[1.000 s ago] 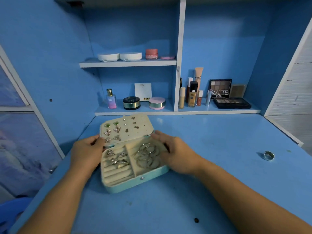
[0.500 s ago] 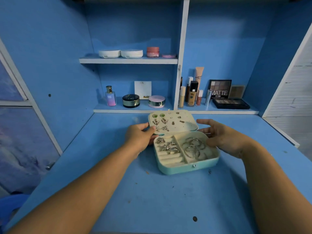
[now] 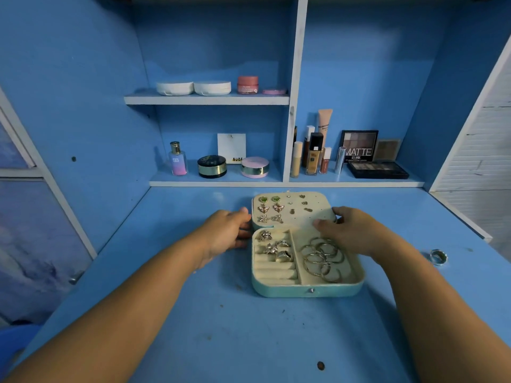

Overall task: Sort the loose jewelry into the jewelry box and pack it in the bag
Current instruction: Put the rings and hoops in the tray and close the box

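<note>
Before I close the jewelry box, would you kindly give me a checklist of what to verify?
1. The lid laid back, earrings pinned: ok.
2. The hoops within the right compartment: ok.
3. All loose jewelry in the jewelry box: not ok; a silver ring lies on the desk.
4. Hands placed: ok; left hand touches the box's left side, right hand pinches the lid's right edge.
5. Bag nearby: cannot tell; none in view.

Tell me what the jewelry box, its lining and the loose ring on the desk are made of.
The jewelry box looks like teal faux leather outside, faintly glossy. Its lining seems cream velvety fabric, matte. The loose ring is silvery metal, with bright glints; alloy unclear.
</note>
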The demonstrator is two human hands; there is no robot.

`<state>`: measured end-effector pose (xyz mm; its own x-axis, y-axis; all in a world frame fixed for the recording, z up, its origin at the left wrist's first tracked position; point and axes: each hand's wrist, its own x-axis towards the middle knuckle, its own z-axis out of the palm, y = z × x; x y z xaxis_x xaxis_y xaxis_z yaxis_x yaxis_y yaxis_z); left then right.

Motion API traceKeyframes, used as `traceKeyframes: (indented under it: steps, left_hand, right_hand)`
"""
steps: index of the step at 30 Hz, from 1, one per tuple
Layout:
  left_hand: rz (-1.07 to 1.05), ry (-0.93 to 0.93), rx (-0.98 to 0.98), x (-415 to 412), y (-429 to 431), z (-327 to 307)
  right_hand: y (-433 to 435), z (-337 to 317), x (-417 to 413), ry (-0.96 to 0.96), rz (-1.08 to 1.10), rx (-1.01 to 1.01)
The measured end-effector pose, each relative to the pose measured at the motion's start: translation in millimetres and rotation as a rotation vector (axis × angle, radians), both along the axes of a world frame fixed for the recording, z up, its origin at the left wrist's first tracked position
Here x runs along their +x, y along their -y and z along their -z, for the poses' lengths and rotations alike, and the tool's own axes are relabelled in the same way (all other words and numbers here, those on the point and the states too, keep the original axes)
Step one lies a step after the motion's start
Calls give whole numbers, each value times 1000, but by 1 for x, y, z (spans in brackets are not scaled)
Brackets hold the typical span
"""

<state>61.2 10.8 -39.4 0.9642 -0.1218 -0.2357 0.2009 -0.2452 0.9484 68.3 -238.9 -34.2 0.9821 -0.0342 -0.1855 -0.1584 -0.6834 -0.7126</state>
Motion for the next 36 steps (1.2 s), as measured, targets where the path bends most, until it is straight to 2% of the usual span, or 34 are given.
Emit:
traceKeyframes:
  steps: [5, 15, 23, 30, 33, 36]
  left_hand:
    - [12, 132, 190, -22, -6, 5]
    - [-169, 220, 295, -66, -38, 15]
    - [-266, 237, 349, -91, -62, 23]
    - [-343, 277, 361, -88, -40, 19]
    - [-326, 318, 370, -80, -31, 20]
    - [-310, 325, 360, -72, -25, 21]
  right_hand:
    - [-17, 7, -5, 52, 16, 73]
    - [-56, 13, -39, -8, -83, 265]
    - [-85, 28, -81, 144, -35, 245]
    - [-57, 13, -83, 233, -25, 66]
    - [-17, 11, -77, 304, 120, -330]
    - [26, 11, -75, 190, 251, -633]
